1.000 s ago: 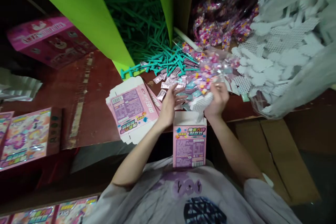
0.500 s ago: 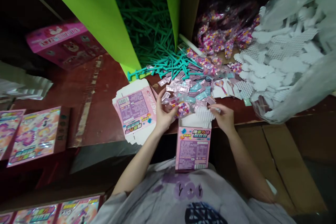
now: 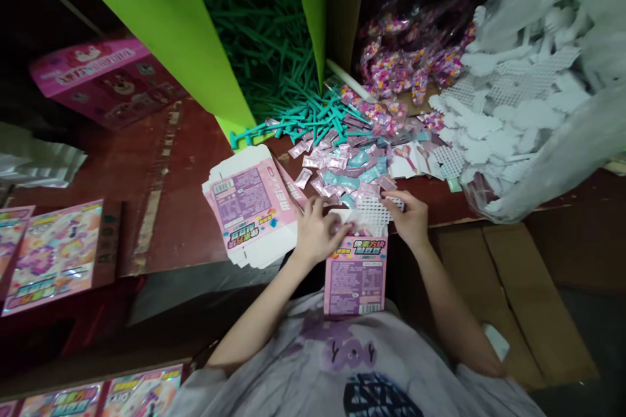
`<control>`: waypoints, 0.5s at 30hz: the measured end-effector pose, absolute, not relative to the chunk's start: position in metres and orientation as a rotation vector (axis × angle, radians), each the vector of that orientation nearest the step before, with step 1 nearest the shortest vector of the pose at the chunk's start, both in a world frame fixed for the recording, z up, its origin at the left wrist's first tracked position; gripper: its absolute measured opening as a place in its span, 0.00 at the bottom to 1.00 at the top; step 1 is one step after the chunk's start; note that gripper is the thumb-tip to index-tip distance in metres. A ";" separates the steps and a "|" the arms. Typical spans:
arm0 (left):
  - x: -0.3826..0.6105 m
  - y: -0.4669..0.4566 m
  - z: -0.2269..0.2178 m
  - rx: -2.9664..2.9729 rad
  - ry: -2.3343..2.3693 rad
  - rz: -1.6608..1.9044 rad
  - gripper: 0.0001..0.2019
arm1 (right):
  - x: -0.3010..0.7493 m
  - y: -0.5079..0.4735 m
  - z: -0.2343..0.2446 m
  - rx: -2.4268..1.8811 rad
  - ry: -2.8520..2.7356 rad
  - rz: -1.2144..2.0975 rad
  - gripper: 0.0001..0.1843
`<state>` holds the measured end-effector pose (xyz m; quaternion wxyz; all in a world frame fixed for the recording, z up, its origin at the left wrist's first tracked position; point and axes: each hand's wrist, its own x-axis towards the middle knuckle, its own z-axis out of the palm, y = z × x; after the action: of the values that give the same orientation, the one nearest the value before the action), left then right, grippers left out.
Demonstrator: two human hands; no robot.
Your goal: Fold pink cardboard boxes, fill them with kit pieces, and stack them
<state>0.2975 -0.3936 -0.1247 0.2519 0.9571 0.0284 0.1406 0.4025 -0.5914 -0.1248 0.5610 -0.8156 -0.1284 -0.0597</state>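
A small pink printed box (image 3: 355,280) stands upright against my body, its top open. My left hand (image 3: 317,234) is closed at the box mouth, its fingers pressing a small packet down into the opening. My right hand (image 3: 409,216) pinches a white perforated pegboard (image 3: 374,212) that sticks up out of the box top. A stack of flat unfolded pink boxes (image 3: 252,205) lies just left of my left hand on the red-brown table (image 3: 166,208).
Small pink and blue sachets (image 3: 342,166) are heaped beyond the box, with teal plastic sticks (image 3: 313,120) spilling from a green carton (image 3: 161,19). Bead bags (image 3: 405,62) and a clear bag of white pegboards (image 3: 523,98) sit right. Pink printed boxes (image 3: 53,254) lie left.
Both hands have come down from the sachet pile to the box mouth. The bead packet and the white pegboard have moved from above the box into its opening.
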 end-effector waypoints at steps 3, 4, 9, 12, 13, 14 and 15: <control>0.290 -0.399 -0.126 2.620 0.144 0.590 0.13 | 0.404 -0.576 -0.125 -1.962 -0.409 -0.140 0.09; 0.287 -0.400 -0.126 2.634 0.078 0.587 0.10 | 0.403 -0.571 -0.127 -1.965 -0.433 -0.148 0.08; 0.271 -0.394 -0.128 2.664 -0.245 0.324 0.10 | 0.389 -0.565 -0.147 -2.067 -0.761 -0.023 0.05; 0.262 -0.388 -0.134 2.648 -0.189 0.343 0.09 | 0.380 -0.571 -0.147 -2.215 -0.909 -0.061 0.05; 0.259 -0.386 -0.136 2.645 -0.173 0.384 0.09 | 0.377 -0.574 -0.145 -2.260 -0.935 -0.084 0.07; 0.257 -0.385 -0.138 2.640 -0.164 0.436 0.09 | 0.374 -0.577 -0.142 -2.291 -0.964 -0.091 0.09; 0.256 -0.384 -0.140 2.628 -0.170 0.489 0.08 | 0.371 -0.580 -0.140 -2.305 -1.001 -0.080 0.12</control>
<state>0.2559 -0.3840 -0.1401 0.2296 0.9549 -0.0617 0.1778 0.3708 -0.5797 -0.1396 0.3084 -0.8720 -0.3788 -0.0302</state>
